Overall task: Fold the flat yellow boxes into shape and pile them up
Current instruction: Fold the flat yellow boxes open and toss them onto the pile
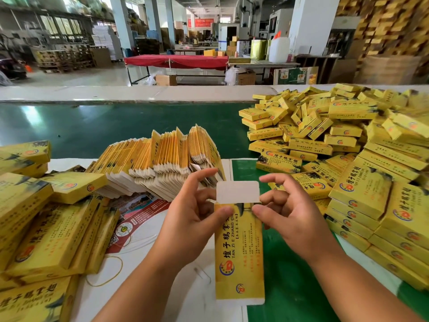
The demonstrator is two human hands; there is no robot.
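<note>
A yellow box point(239, 256) with black and red print is held upright in front of me, its white top flap point(238, 191) standing open. My left hand point(192, 217) pinches its upper left edge and my right hand point(290, 214) pinches the upper right edge. Behind the hands leans a row of flat unfolded boxes point(157, 161), stacked on edge. A big heap of folded yellow boxes point(336, 140) covers the right side. More folded boxes point(46, 228) lie piled at the left.
The green conveyor belt point(116, 126) runs across behind the flat stack. A printed leaflet point(139, 214) and a rubber band point(109, 270) lie on the white sheet near my left arm. A red-covered table point(176, 61) stands far back in the hall.
</note>
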